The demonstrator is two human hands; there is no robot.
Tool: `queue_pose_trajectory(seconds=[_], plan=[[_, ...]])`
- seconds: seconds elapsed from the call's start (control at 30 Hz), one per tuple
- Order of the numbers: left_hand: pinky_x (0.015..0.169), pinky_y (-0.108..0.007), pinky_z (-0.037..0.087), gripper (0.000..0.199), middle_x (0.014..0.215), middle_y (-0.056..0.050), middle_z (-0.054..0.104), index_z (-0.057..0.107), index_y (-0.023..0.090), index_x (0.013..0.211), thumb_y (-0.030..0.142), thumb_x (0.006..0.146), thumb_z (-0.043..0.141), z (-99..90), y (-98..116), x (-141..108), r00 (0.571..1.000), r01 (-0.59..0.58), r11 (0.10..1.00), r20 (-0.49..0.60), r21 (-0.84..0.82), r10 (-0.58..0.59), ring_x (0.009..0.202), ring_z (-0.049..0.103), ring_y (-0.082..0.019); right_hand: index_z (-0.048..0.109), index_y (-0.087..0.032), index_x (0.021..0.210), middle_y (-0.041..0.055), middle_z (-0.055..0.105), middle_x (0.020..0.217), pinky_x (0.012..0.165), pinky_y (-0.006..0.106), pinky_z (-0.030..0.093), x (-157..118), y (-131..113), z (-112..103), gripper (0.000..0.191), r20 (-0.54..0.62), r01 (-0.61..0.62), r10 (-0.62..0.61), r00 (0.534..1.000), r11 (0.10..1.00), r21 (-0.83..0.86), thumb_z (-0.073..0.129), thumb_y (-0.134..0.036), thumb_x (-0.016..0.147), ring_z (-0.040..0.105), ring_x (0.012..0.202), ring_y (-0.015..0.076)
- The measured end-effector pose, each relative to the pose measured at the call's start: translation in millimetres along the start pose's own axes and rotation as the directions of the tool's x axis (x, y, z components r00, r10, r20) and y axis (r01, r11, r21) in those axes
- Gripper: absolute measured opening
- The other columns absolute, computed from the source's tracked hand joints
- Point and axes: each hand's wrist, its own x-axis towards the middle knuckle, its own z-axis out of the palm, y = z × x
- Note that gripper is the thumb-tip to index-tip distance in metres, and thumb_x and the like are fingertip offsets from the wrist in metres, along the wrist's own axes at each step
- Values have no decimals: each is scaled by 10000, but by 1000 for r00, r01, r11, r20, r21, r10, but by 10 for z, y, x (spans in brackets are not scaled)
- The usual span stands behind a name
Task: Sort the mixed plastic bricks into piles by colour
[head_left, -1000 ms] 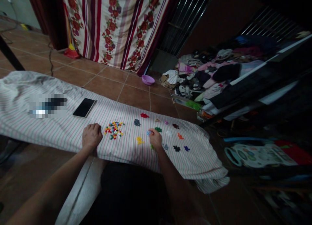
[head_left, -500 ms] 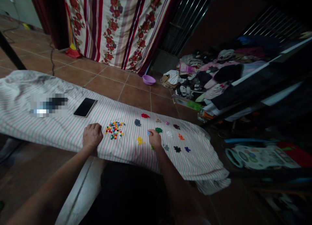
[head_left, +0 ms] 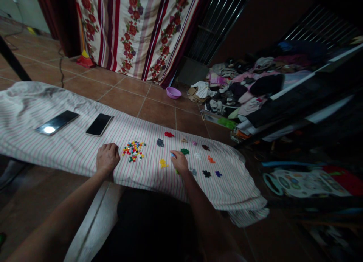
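A mixed pile of small coloured pieces (head_left: 134,151) lies on the striped cloth (head_left: 147,179). Just left of it my left hand (head_left: 107,157) rests on the cloth with fingers curled; whatever it may hold is hidden. My right hand (head_left: 179,161) is over the sorted piles, its thumb and fingers closed at a small light blue piece (head_left: 172,155). Around it lie a yellow pile (head_left: 163,163), a dark green pile (head_left: 185,151), a dark grey pile (head_left: 160,142) and a red pile (head_left: 169,134). Farther right are orange pieces (head_left: 211,159), black pieces (head_left: 206,174) and dark blue pieces (head_left: 218,174).
Two phones, one with a bright reflection (head_left: 58,123) and one dark (head_left: 99,124), lie on the cloth's left part. Beyond the cloth, a purple basin (head_left: 173,93) stands on the tiled floor. Heaped clothes (head_left: 241,88) are at the right.
My right hand has shifted very slightly, still closed at the light blue piece. My left hand and the piles show no clear change.
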Motion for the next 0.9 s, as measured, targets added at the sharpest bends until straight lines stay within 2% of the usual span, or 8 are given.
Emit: queue_pose_trajectory(seconds=[0.1, 0.23, 0.57, 0.9], plan=[[767, -393, 342, 214, 912, -115, 671, 618, 177, 874, 222, 852, 410, 8, -10, -2, 1000, -3, 1000, -4, 11, 3, 897, 541, -270, 705, -171, 1125, 92, 658, 1129, 970, 267, 412, -1, 2, -17, 391, 67, 60, -56, 996, 997, -48, 519, -91, 791, 571, 1075, 187], [767, -386, 346, 209, 908, -109, 674, 615, 175, 873, 227, 861, 413, 18, -18, 0, 1000, -12, 1000, -14, 15, 12, 892, 545, -265, 693, -161, 1134, 89, 641, 1155, 975, 242, 389, 20, -28, -55, 382, 129, 68, -59, 990, 995, -68, 495, -78, 818, 550, 1104, 169], [762, -388, 354, 201, 906, -103, 678, 612, 176, 865, 226, 861, 417, 9, -10, -1, 1000, -9, 999, -15, 45, 9, 889, 555, -267, 668, -163, 1153, 93, 628, 1150, 911, 217, 392, 18, -76, -135, 329, 140, -26, 47, 989, 989, -143, 506, -164, 867, 574, 1035, 163], [766, -387, 351, 181, 916, -102, 677, 613, 174, 870, 214, 846, 437, 24, -12, 6, 1000, -16, 999, -11, 39, 16, 892, 544, -269, 670, -183, 1136, 91, 615, 1119, 840, 222, 393, 31, -86, -139, 307, 155, -20, 51, 987, 981, -192, 518, -186, 870, 576, 981, 168]])
